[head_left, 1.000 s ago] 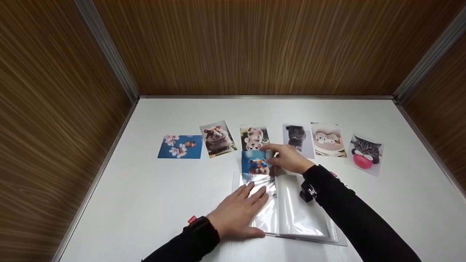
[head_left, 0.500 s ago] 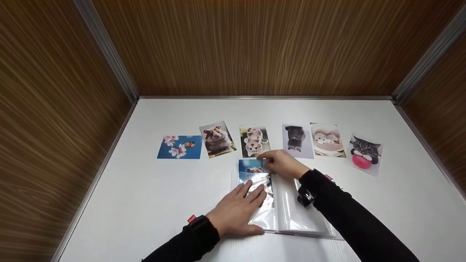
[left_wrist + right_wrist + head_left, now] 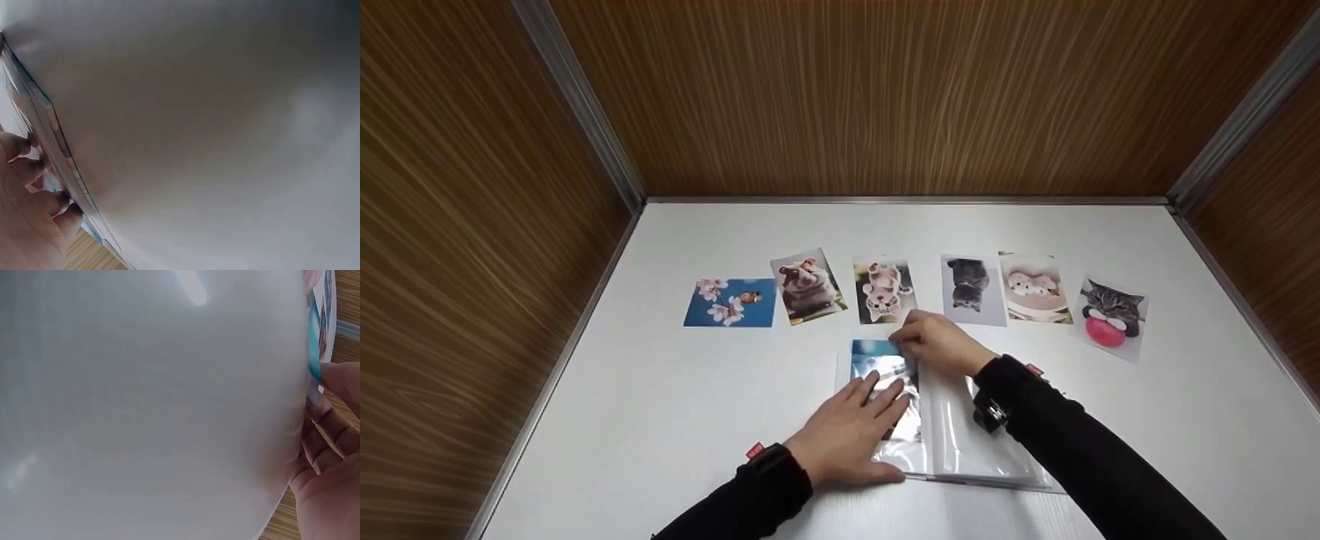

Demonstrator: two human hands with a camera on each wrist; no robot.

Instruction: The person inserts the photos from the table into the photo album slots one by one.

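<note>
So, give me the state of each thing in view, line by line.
Album: lying open
Blue photo: mostly inside a clear pocket, top strip out
Left hand: fingers spread on the album
Right hand: pinching the blue photo's top corner
Flower photo: loose, sideways
Hamster photo: loose, tilted
Pale cat photo: loose, upside down
Grey kitten photo: loose, upside down
White-animals photo: loose, flat
Tabby photo: loose, tilted

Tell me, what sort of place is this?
It looks like a booth-style workstation, though its wider setting is out of view. Wood-grain panels wall in a white tabletop, grey strips trim the corners, and an album with clear sleeves lies open for handling.
</note>
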